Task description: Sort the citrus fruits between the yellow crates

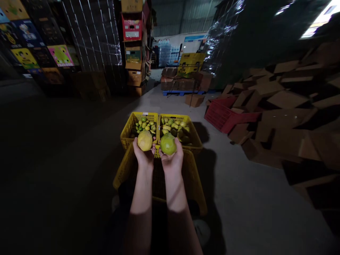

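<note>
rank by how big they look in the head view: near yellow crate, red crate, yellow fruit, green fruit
1. near yellow crate, closest to the camera
2. red crate, farther off, so the order is unsure
3. yellow fruit and green fruit, alike, one in each of the hands

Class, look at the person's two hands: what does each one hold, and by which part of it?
The left hand cups a yellow fruit from underneath; the right hand cups a green fruit the same way, fingers curled up its sides.

No legible text on the printed cartons (pixel 37 46), too dark and blurred.
</note>
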{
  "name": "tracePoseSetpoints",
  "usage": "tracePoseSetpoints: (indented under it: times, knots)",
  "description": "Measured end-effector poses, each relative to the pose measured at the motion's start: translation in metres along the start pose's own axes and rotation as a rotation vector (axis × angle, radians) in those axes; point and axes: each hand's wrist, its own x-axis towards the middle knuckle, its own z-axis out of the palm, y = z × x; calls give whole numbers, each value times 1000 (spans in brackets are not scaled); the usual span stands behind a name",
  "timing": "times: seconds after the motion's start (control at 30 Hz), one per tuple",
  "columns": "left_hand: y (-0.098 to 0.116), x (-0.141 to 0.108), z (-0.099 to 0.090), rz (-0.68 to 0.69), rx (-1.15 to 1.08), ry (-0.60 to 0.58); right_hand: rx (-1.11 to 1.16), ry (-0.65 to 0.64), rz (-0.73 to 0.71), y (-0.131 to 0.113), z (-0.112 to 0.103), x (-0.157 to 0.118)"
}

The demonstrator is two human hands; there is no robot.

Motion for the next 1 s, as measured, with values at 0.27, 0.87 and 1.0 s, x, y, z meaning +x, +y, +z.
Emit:
tracePoseSetpoints:
  times: [0.27,0.87,1.0]
  knots:
    - [-3,4,1,-17,-83,51,31,-30,81,8,-12,16]
    - [-3,1,-10,46,-217,-101,453,-113,205,6,-15,12]
    - [0,-2,-12,-31,-283,-159,602,-335,221,0,-14,7]
